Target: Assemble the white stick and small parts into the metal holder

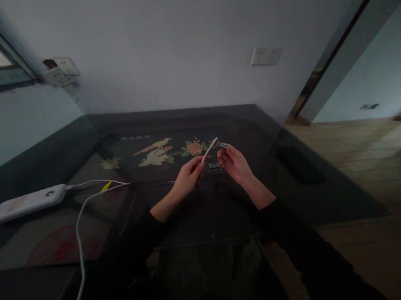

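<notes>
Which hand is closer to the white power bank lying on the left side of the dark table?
Left. The left hand sits right of the white power bank, holding a thin white stick; the right hand is farther right.

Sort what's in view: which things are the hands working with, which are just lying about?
In hand:
left hand holds a thin white stick
right hand pinches a small teal piece
small clear item on the table between them

Lying about:
white power bank and its white cable
dark flat object at the right of the table
wall sockets
</notes>
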A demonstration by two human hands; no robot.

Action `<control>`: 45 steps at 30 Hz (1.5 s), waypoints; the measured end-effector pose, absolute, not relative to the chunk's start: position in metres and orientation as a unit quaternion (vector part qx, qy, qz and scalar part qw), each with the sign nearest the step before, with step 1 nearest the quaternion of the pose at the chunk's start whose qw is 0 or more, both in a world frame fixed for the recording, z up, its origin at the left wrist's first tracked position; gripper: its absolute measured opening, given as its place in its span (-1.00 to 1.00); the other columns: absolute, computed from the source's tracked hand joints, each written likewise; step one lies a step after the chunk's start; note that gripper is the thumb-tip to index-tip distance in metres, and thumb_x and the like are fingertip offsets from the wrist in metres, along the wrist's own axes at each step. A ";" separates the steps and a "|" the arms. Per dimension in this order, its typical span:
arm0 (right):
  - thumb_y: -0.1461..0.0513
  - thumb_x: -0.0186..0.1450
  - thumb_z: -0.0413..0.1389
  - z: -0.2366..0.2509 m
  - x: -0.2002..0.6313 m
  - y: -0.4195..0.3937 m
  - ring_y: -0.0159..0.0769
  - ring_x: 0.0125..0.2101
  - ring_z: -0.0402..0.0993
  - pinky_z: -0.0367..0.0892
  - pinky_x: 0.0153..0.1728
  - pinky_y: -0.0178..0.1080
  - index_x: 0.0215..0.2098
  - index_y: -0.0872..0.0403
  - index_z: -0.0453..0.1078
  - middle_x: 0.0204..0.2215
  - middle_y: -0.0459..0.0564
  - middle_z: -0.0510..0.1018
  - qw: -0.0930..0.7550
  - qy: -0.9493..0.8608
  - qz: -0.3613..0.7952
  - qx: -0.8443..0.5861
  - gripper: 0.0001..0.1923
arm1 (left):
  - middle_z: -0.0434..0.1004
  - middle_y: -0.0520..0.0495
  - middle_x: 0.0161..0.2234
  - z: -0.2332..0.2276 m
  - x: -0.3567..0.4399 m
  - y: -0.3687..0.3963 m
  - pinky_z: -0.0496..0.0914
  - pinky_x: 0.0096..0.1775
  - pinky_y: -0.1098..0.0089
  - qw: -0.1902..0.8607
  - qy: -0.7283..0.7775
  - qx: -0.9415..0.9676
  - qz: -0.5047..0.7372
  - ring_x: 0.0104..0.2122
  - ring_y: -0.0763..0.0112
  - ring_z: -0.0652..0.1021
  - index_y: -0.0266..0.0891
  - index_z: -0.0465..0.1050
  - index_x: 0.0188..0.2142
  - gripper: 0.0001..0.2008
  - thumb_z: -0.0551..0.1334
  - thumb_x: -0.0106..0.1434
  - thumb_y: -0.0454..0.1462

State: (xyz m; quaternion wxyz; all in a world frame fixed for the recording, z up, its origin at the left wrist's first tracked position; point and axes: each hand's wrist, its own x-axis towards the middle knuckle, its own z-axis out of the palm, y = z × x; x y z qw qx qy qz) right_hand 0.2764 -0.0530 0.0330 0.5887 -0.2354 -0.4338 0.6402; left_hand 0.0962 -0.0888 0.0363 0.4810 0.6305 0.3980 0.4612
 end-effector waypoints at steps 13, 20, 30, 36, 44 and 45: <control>-0.06 0.08 0.32 0.038 0.273 -0.058 -0.44 -0.56 0.28 0.13 -0.60 -0.33 -0.26 0.01 0.43 -0.50 -0.14 0.44 0.601 -0.435 0.628 -0.236 -0.59 | 0.14 0.18 -0.57 0.031 0.105 -0.097 -0.01 -0.62 0.54 0.580 0.370 0.579 0.438 -0.67 0.63 0.13 -0.23 0.36 -0.07 -0.62 0.21 0.27 -0.02; -0.06 0.10 0.31 0.037 0.272 -0.059 -0.46 -0.56 0.29 0.15 -0.60 -0.34 -0.24 0.01 0.42 -0.49 -0.15 0.44 0.595 -0.442 0.630 -0.232 -0.59 | 0.13 0.19 -0.59 0.030 0.106 -0.097 -0.01 -0.62 0.54 0.579 0.368 0.575 0.445 -0.67 0.62 0.12 -0.23 0.36 -0.10 -0.63 0.23 0.25 -0.02; -0.04 0.11 0.30 0.034 0.269 -0.059 -0.44 -0.58 0.25 0.12 -0.60 -0.32 -0.25 0.00 0.41 -0.50 -0.15 0.40 0.595 -0.437 0.629 -0.246 -0.61 | 0.14 0.19 -0.60 0.030 0.106 -0.096 0.02 -0.59 0.53 0.549 0.405 0.579 0.446 -0.66 0.61 0.16 -0.24 0.39 -0.11 -0.66 0.23 0.25 -0.06; -0.04 0.18 0.25 0.033 0.269 -0.059 -0.45 -0.58 0.24 0.10 -0.61 -0.31 -0.36 0.01 0.39 -0.50 -0.13 0.40 0.601 -0.446 0.616 -0.246 -0.68 | 0.18 0.17 -0.59 0.028 0.104 -0.093 0.05 -0.58 0.53 0.520 0.418 0.596 0.447 -0.65 0.59 0.19 -0.24 0.39 -0.11 -0.68 0.21 0.27 -0.07; -0.08 0.12 0.29 0.035 0.269 -0.059 -0.46 -0.59 0.23 0.08 -0.62 -0.32 -0.39 0.02 0.39 -0.52 -0.14 0.40 0.603 -0.438 0.622 -0.241 -0.62 | 0.20 0.15 -0.58 0.027 0.103 -0.093 0.08 -0.57 0.53 0.496 0.428 0.612 0.444 -0.63 0.58 0.22 -0.26 0.39 -0.14 -0.71 0.19 0.29 -0.09; -0.08 0.12 0.28 0.034 0.268 -0.059 -0.45 -0.59 0.23 0.08 -0.62 -0.32 -0.38 0.02 0.39 -0.52 -0.14 0.40 0.604 -0.437 0.620 -0.245 -0.63 | 0.21 0.14 -0.58 0.027 0.103 -0.093 0.08 -0.57 0.52 0.496 0.425 0.615 0.441 -0.63 0.57 0.22 -0.26 0.39 -0.15 -0.70 0.19 0.29 -0.08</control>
